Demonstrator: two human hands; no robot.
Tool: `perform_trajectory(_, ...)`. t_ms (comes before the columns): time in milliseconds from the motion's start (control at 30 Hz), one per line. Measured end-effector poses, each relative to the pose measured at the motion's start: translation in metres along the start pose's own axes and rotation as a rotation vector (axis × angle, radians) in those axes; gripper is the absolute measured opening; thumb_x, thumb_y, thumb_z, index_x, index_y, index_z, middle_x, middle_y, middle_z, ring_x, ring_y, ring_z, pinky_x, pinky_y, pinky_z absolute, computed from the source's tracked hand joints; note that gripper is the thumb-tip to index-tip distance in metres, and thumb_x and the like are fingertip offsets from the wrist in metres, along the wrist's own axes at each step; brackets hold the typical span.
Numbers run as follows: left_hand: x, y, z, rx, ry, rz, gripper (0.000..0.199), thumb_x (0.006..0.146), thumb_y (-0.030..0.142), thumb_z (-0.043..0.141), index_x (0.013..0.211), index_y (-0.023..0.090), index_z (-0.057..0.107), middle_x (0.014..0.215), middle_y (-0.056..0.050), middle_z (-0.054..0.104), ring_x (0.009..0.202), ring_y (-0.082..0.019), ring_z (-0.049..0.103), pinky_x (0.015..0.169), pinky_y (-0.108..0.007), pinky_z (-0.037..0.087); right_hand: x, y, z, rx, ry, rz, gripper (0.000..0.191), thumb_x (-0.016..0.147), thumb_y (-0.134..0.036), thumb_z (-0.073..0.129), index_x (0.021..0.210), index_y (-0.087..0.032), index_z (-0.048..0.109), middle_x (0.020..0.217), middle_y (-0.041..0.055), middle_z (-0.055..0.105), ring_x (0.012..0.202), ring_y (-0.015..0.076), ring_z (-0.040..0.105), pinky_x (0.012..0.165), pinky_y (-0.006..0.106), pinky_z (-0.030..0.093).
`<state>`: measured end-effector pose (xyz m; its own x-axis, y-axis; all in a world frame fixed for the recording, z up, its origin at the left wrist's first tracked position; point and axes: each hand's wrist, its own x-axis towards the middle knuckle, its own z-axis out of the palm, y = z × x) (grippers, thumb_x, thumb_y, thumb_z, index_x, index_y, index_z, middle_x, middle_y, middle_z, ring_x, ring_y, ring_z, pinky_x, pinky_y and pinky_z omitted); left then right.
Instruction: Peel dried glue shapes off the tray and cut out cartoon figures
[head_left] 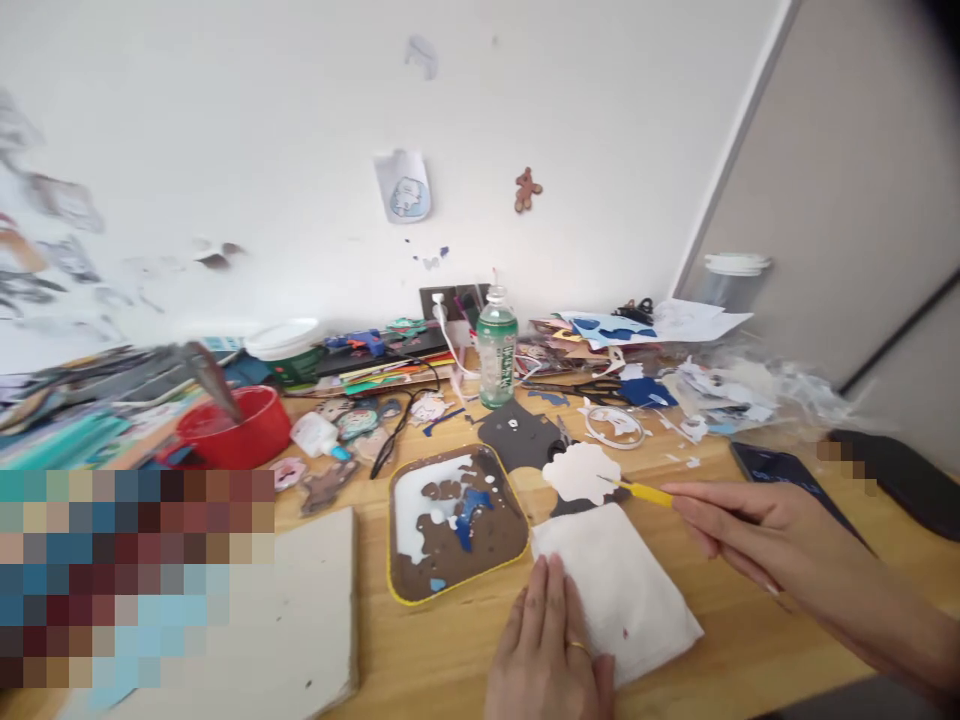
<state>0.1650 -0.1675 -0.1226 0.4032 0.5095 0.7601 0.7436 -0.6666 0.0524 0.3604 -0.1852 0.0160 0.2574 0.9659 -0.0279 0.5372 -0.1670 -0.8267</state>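
Note:
My right hand (757, 525) pinches a slim yellow pointed tool (651, 493), whose exact kind I cannot make out. Its thin tip meets a white cloud-shaped cutout (581, 472), which overlaps a dark grey piece (585, 504). My left hand (546, 640), fingers stretched out, lies on the left edge of a folded white tissue (630, 590). A small reddish spot shows on the tissue. Left of it stands a brown tray with a yellow rim (409, 602), containing a white puddle and a blue cutout (472, 517).
A green-labelled bottle (497, 350) stands near the wall. Scissors (577, 390), paper scraps and a phone (787, 485) lie to the right. On the left are a red pot (236, 430), a white glue bottle (315, 436) and a pale board (300, 600).

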Motion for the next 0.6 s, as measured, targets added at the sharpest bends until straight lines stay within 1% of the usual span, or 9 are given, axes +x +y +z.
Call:
perform_trajectory(67, 0.003, 0.003, 0.000, -0.027, 0.025, 0.006, 0.056, 0.092, 0.037, 0.017, 0.096, 0.009, 0.065, 0.106, -0.010, 0.065, 0.094, -0.020, 0.062, 0.069, -0.029, 0.055, 0.010, -0.023, 0.021, -0.011, -0.167, -0.074, 0.043, 0.077, -0.056, 0.050, 0.068, -0.016, 0.064, 0.049, -0.0021, 0.046, 0.039, 0.0076, 0.034, 0.036, 0.021, 0.024)
perform_trajectory(167, 0.007, 0.004, 0.000, -0.048, -0.033, 0.014, 0.054, 0.088, 0.043, 0.027, 0.098, 0.006, 0.065, 0.104, -0.012, 0.065, 0.090, -0.022, 0.064, 0.066, -0.028, 0.057, 0.029, -0.062, 0.071, -0.072, -0.367, -0.280, 0.041, 0.085, -0.044, 0.043, 0.056, -0.017, 0.053, 0.052, -0.0019, 0.048, 0.045, 0.0074, 0.038, 0.042, 0.021, 0.027)
perform_trajectory(233, 0.009, 0.004, -0.001, -0.066, -0.169, 0.003, 0.051, 0.085, 0.043, 0.036, 0.102, 0.003, 0.063, 0.106, -0.015, 0.064, 0.091, -0.025, 0.063, 0.069, -0.032, 0.057, 0.040, -0.090, 0.112, -0.111, -0.500, -0.385, 0.039, 0.086, -0.036, 0.041, 0.053, -0.016, 0.048, 0.051, -0.0029, 0.047, 0.047, 0.0073, 0.039, 0.047, 0.021, 0.029)
perform_trajectory(267, 0.010, 0.005, -0.001, -0.094, -0.265, 0.035, 0.050, 0.084, 0.041, 0.039, 0.103, 0.001, 0.062, 0.107, -0.016, 0.063, 0.093, -0.027, 0.062, 0.070, -0.033, 0.057, 0.046, -0.102, 0.131, -0.138, -0.557, -0.420, 0.038, 0.086, -0.034, 0.041, 0.053, -0.016, 0.047, 0.050, -0.0037, 0.045, 0.046, 0.0071, 0.038, 0.047, 0.021, 0.028)
perform_trajectory(300, 0.011, 0.005, -0.002, -0.117, -0.395, 0.020, 0.051, 0.084, 0.041, 0.039, 0.106, 0.000, 0.060, 0.111, -0.018, 0.060, 0.097, -0.029, 0.060, 0.074, -0.036, 0.056, 0.051, -0.113, 0.150, -0.166, -0.605, -0.452, 0.038, 0.086, -0.033, 0.040, 0.052, -0.016, 0.047, 0.048, -0.0040, 0.043, 0.046, 0.0071, 0.038, 0.047, 0.021, 0.028)
perform_trajectory(367, 0.014, 0.005, -0.004, -0.197, -0.533, 0.034, 0.053, 0.087, 0.040, 0.035, 0.112, -0.002, 0.055, 0.117, -0.020, 0.056, 0.105, -0.031, 0.055, 0.079, -0.038, 0.054, 0.062, -0.130, 0.183, -0.229, -0.670, -0.513, 0.038, 0.085, -0.033, 0.041, 0.052, -0.016, 0.048, 0.048, -0.0041, 0.043, 0.046, 0.0076, 0.038, 0.048, 0.021, 0.028)
perform_trajectory(467, 0.017, 0.004, -0.008, -0.246, -0.528, 0.010, 0.055, 0.090, 0.037, 0.027, 0.117, -0.005, 0.050, 0.125, -0.023, 0.048, 0.114, -0.033, 0.047, 0.085, -0.040, 0.051, 0.078, -0.143, 0.217, -0.316, -0.735, -0.540, 0.038, 0.083, -0.036, 0.042, 0.052, -0.016, 0.052, 0.047, -0.0036, 0.044, 0.044, 0.0082, 0.036, 0.046, 0.022, 0.027)
perform_trajectory(533, 0.018, 0.002, -0.009, -0.236, -0.487, 0.024, 0.054, 0.091, 0.034, 0.023, 0.116, -0.006, 0.050, 0.124, -0.023, 0.048, 0.114, -0.032, 0.048, 0.084, -0.038, 0.051, 0.086, -0.148, 0.229, -0.378, -0.765, -0.540, 0.038, 0.082, -0.038, 0.041, 0.053, -0.016, 0.052, 0.046, -0.0038, 0.043, 0.042, 0.0081, 0.033, 0.044, 0.022, 0.025)
perform_trajectory(600, 0.019, 0.000, -0.006, -0.202, -0.452, 0.041, 0.052, 0.092, 0.028, 0.019, 0.113, -0.006, 0.052, 0.119, -0.021, 0.053, 0.108, -0.030, 0.053, 0.080, -0.034, 0.054, 0.090, -0.154, 0.234, -0.454, -0.782, -0.561, 0.038, 0.083, -0.038, 0.040, 0.053, -0.016, 0.051, 0.046, -0.0041, 0.042, 0.042, 0.0078, 0.032, 0.043, 0.022, 0.025)
